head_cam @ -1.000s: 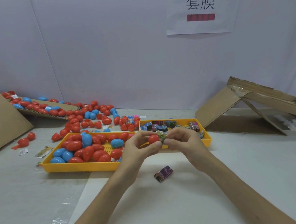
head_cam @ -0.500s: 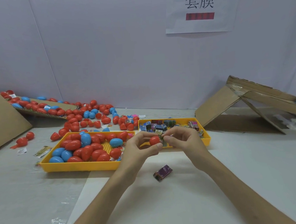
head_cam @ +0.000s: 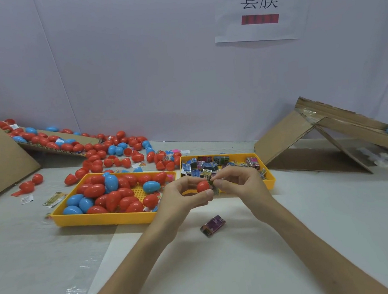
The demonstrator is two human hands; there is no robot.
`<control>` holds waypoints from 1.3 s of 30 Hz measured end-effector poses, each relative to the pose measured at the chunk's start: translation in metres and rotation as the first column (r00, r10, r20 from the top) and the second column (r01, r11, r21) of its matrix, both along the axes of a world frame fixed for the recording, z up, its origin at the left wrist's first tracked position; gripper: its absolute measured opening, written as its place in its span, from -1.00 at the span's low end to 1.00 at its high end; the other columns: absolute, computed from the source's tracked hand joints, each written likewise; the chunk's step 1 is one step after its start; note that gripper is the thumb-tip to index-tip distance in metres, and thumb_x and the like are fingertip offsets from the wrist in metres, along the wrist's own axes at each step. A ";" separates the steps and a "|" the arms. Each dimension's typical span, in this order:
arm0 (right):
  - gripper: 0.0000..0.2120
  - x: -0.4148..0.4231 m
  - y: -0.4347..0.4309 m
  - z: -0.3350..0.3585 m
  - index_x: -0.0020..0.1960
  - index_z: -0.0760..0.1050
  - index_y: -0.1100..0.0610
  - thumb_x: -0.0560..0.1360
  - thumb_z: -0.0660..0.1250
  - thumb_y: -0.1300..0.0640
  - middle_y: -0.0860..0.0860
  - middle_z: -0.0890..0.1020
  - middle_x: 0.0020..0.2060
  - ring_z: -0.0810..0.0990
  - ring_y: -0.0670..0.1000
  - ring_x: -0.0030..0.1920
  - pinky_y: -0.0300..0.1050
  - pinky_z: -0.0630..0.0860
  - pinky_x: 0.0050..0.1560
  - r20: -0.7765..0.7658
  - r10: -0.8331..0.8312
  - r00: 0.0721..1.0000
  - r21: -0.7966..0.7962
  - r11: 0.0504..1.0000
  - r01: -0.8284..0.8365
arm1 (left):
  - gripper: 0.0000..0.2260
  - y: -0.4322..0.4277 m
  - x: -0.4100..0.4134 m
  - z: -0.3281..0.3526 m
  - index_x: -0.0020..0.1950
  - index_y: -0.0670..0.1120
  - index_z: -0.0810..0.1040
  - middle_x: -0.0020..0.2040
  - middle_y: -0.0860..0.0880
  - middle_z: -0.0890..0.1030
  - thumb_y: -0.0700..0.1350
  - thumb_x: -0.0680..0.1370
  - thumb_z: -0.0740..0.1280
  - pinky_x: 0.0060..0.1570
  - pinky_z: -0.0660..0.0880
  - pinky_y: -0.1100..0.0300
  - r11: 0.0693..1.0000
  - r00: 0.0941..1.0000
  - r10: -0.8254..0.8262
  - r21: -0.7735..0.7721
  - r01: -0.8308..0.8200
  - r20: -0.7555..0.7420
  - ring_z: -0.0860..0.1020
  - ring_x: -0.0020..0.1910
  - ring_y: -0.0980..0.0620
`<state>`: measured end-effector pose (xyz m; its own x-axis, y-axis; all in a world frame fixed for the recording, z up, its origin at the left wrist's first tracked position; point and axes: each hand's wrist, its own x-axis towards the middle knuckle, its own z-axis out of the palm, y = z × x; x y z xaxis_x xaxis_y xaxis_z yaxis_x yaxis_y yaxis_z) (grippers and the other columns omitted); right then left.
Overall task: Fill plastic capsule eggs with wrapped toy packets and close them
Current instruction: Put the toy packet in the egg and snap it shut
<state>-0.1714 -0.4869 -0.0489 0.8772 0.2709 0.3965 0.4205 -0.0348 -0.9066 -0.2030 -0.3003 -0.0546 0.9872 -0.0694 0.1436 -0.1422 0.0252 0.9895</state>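
My left hand [head_cam: 183, 195] grips a red capsule egg half [head_cam: 202, 186] between thumb and fingers, above the table in front of the trays. My right hand [head_cam: 236, 183] pinches a wrapped toy packet [head_cam: 214, 187] and holds it against the open side of the red half. A purple wrapped packet [head_cam: 213, 225] lies on the table just below both hands. The left yellow tray [head_cam: 100, 218] holds several red and blue eggs. The right yellow tray [head_cam: 270, 179] holds several wrapped packets.
Loose red and blue eggs [head_cam: 117, 151] spread over the table behind the trays and up a cardboard ramp [head_cam: 52, 142] at the left. A folded cardboard chute [head_cam: 324, 132] with a few eggs stands at the right. A wall with a paper sign [head_cam: 259, 10] closes the back.
Both hands have stayed in place. The right fingers have shifted slightly on the packet at the mouth of the red half.
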 end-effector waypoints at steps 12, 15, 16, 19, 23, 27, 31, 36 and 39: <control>-0.80 -0.002 0.000 0.002 -0.13 0.72 0.03 0.51 0.44 0.31 0.05 0.71 -0.17 0.68 0.04 -0.10 0.02 0.65 -0.02 -0.042 0.014 0.999 0.017 1.000 -0.013 | -0.79 -0.003 -0.003 0.000 0.07 -0.06 0.67 -0.15 -0.05 0.73 -0.14 0.47 0.56 -0.12 0.65 0.20 0.993 0.999 -0.030 0.115 0.025 0.035 0.72 -0.16 -0.03; -0.83 -0.002 -0.001 0.002 -0.10 0.71 0.02 0.50 0.47 0.28 0.05 0.72 -0.14 0.69 0.09 -0.05 0.06 0.63 0.04 -0.035 -0.008 0.999 -0.015 1.000 0.007 | -0.79 -0.003 -0.003 0.001 0.07 0.01 0.66 -0.14 0.00 0.72 -0.14 0.47 0.56 -0.15 0.62 0.26 0.995 0.999 0.000 0.097 -0.005 0.053 0.72 -0.15 0.01; -0.85 -0.002 -0.001 0.002 -0.09 0.71 0.02 0.49 0.48 0.27 0.06 0.72 -0.13 0.69 0.13 -0.03 0.09 0.62 0.06 -0.037 -0.011 0.999 -0.026 1.000 0.010 | -0.79 -0.002 -0.003 0.001 0.06 0.03 0.66 -0.13 0.00 0.72 -0.14 0.46 0.56 -0.14 0.63 0.26 0.996 0.998 0.016 0.092 -0.021 0.060 0.72 -0.14 0.01; -0.89 -0.001 -0.001 0.002 -0.08 0.70 0.07 0.47 0.49 0.27 0.06 0.73 -0.13 0.70 0.11 -0.04 0.07 0.63 0.07 -0.045 0.003 0.999 -0.043 0.999 -0.005 | -0.80 -0.002 -0.002 0.001 0.03 0.06 0.66 -0.11 0.02 0.72 -0.12 0.46 0.57 -0.12 0.64 0.24 0.995 0.996 0.043 0.091 -0.050 0.072 0.72 -0.13 0.02; -0.87 -0.002 -0.002 0.002 -0.05 0.70 0.10 0.44 0.53 0.28 0.04 0.73 -0.11 0.71 0.08 -0.02 -0.04 0.65 0.04 -0.043 0.021 0.999 -0.037 0.999 -0.023 | -0.80 -0.002 -0.003 0.001 0.02 0.07 0.66 -0.10 0.05 0.71 -0.11 0.45 0.57 -0.14 0.62 0.26 0.996 0.997 0.055 0.062 -0.058 0.051 0.71 -0.10 0.04; -0.85 0.000 -0.001 0.001 -0.06 0.69 0.14 0.43 0.52 0.34 0.04 0.74 -0.11 0.72 0.04 -0.02 -0.19 0.60 -0.02 -0.033 0.001 0.999 -0.003 1.000 -0.001 | -0.80 -0.001 -0.003 0.001 0.04 0.01 0.66 -0.04 -0.02 0.70 -0.12 0.45 0.57 -0.09 0.63 0.21 0.999 0.998 0.053 0.002 -0.053 0.023 0.71 -0.06 0.01; -0.88 0.001 -0.001 0.000 -0.09 0.70 0.17 0.45 0.49 0.35 0.06 0.74 -0.16 0.71 0.03 -0.06 -0.21 0.59 -0.04 -0.006 -0.045 0.999 0.006 0.999 0.045 | -0.79 -0.001 -0.002 0.001 0.04 0.01 0.67 -0.03 -0.03 0.70 -0.15 0.45 0.57 -0.10 0.64 0.20 0.999 0.999 0.041 0.007 -0.041 0.025 0.71 -0.07 0.01; -0.82 0.000 0.000 0.001 -0.17 0.71 0.02 0.43 0.52 0.31 0.00 0.72 -0.17 0.68 0.08 -0.05 0.00 0.60 0.02 0.031 -0.055 0.998 -0.069 0.996 0.057 | -0.80 -0.003 -0.002 0.000 0.04 0.02 0.65 -0.07 -0.01 0.69 -0.17 0.47 0.56 -0.21 0.60 0.28 0.994 0.997 0.045 0.097 -0.050 0.056 0.71 -0.16 0.06; -0.84 0.000 0.000 0.001 -0.16 0.71 0.02 0.43 0.52 0.29 0.00 0.72 -0.17 0.67 0.10 -0.05 0.07 0.59 0.03 0.035 -0.057 0.998 -0.074 0.995 0.060 | -0.80 -0.003 -0.001 -0.001 0.05 0.02 0.65 -0.07 -0.02 0.70 -0.15 0.47 0.55 -0.20 0.61 0.27 0.993 0.997 0.044 0.107 -0.050 0.058 0.71 -0.16 0.05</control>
